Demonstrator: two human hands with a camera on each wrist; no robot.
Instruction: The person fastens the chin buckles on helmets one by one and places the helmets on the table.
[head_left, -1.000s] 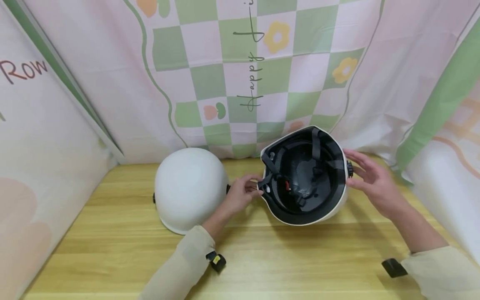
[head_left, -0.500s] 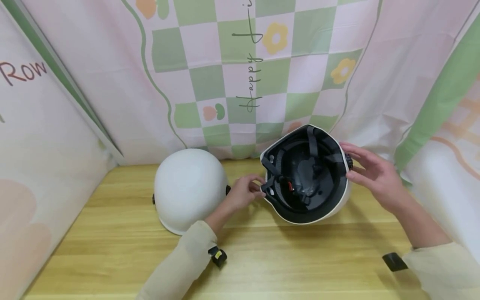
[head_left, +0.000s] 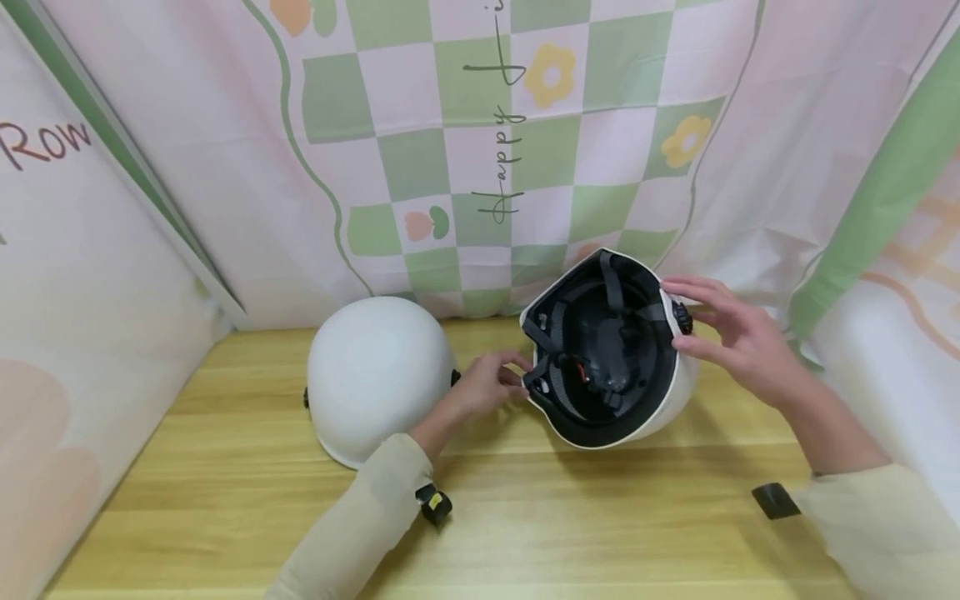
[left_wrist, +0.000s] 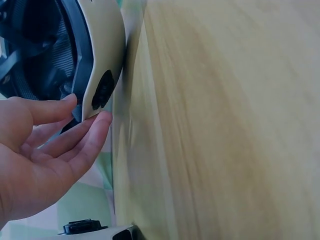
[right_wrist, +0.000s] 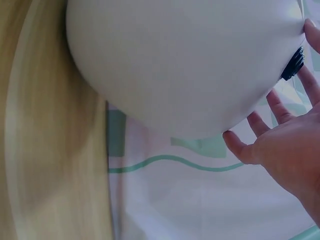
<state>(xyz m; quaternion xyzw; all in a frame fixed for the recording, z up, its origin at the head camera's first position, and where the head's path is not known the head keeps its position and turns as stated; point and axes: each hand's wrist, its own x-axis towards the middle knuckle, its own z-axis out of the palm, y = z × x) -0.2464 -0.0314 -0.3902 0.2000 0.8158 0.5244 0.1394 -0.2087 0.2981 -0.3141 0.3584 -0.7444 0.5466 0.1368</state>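
A white helmet (head_left: 678, 400) lies tipped with its black padded inside towards me. Dark straps (head_left: 611, 279) and a small red buckle part (head_left: 581, 372) show within it. My left hand (head_left: 483, 385) pinches its left rim between thumb and fingers; the left wrist view shows the thumb inside and the fingertips beneath the edge, by a black side fitting (left_wrist: 103, 90). On the opposite side, my right hand (head_left: 738, 337) holds the rim around a black ridged knob (head_left: 682, 317). From the right wrist, its spread fingertips touch the smooth shell (right_wrist: 185, 65).
A second white helmet (head_left: 378, 375) stands dome up on the wooden table (head_left: 585, 525), left of the held one and close beside my left forearm. Behind both hangs a checked cloth (head_left: 480, 150), near the held helmet's top edge. More cloth (head_left: 97, 275) walls in the left side.
The held helmet has turned slightly, its knob side shifting left and up. My right hand has moved along with it, and my left has shifted a little right. The second helmet stays put.
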